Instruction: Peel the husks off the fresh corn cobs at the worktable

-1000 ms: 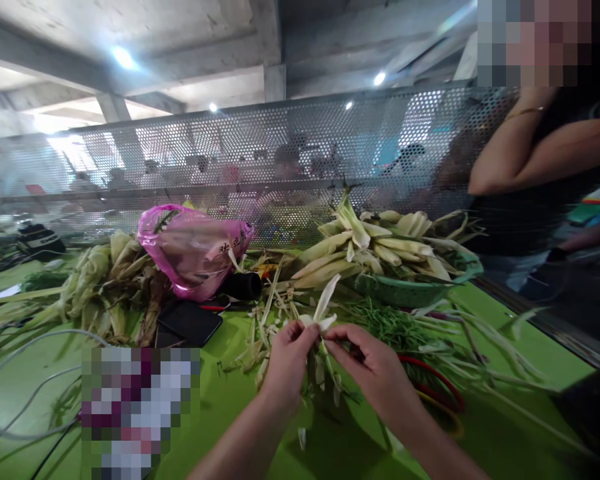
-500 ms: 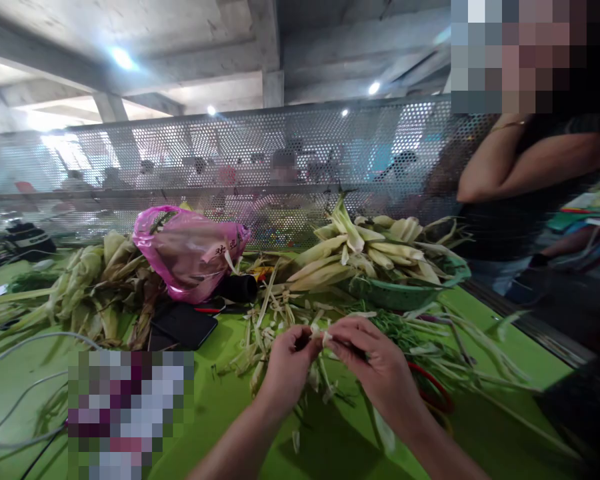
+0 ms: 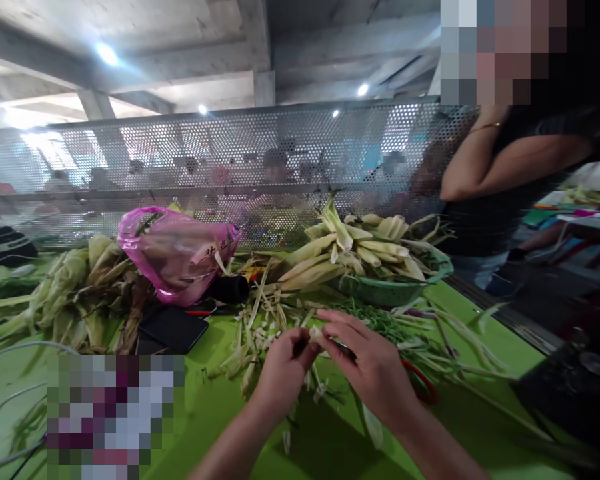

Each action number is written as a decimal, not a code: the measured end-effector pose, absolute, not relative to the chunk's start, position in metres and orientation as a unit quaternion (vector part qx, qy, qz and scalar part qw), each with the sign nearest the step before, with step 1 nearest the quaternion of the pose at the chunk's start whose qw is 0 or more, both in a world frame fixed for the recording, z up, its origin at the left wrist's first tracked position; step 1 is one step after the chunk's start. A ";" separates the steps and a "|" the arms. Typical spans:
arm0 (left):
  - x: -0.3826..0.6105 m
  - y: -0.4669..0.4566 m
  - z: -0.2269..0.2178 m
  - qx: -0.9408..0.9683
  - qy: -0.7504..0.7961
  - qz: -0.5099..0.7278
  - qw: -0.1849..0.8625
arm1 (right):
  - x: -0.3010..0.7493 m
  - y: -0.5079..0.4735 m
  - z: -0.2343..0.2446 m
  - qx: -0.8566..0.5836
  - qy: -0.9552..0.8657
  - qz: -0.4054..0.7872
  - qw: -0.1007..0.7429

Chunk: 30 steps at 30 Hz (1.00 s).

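Both my hands meet over the green table (image 3: 340,433), pinching one small pale piece of corn husk (image 3: 316,335). My left hand (image 3: 286,363) grips it from the left between thumb and curled fingers. From the other side my right hand (image 3: 363,357) holds it with thumb and index finger, its other fingers stretched forward. What exactly the piece is shaped into is too small to tell. Torn husk strips (image 3: 253,343) lie beneath and beyond my hands. Thin green shreds (image 3: 375,323) are heaped just past my right hand.
A green basket (image 3: 390,292) bears a pile of corn husks (image 3: 353,247). Left of it are a pink plastic bag (image 3: 180,250), a black phone (image 3: 177,328) and more husks (image 3: 85,293). Red-handled scissors (image 3: 423,383) lie by my right wrist. A person (image 3: 510,173) stands at the right, beyond the table edge.
The view has swung slightly right, so the surroundings sit further left. My hands stay together on the pale piece; my right fingers have extended a little over it.
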<state>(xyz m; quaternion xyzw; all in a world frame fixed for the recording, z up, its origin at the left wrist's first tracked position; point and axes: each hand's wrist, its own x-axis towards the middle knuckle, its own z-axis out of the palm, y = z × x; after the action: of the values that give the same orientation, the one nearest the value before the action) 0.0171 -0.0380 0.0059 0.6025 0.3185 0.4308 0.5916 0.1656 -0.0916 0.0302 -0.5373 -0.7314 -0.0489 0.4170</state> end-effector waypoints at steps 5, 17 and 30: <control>0.015 -0.035 0.005 0.620 0.326 0.432 0.568 | 0.166 -0.091 0.029 -0.549 -0.747 -0.061 0.369; 0.023 -0.043 0.009 0.584 0.322 0.440 0.601 | 0.157 -0.088 0.019 -0.611 -0.616 0.100 0.487; 0.017 -0.041 0.012 0.466 0.294 0.464 0.694 | 0.144 -0.079 0.013 -0.497 -0.466 0.403 0.611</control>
<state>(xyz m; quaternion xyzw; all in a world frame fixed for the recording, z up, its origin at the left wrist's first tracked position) 0.0170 -0.0412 0.0124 0.4661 0.2937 0.4642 0.6935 0.1443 -0.0793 0.0133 -0.4974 -0.4663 0.4029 0.6106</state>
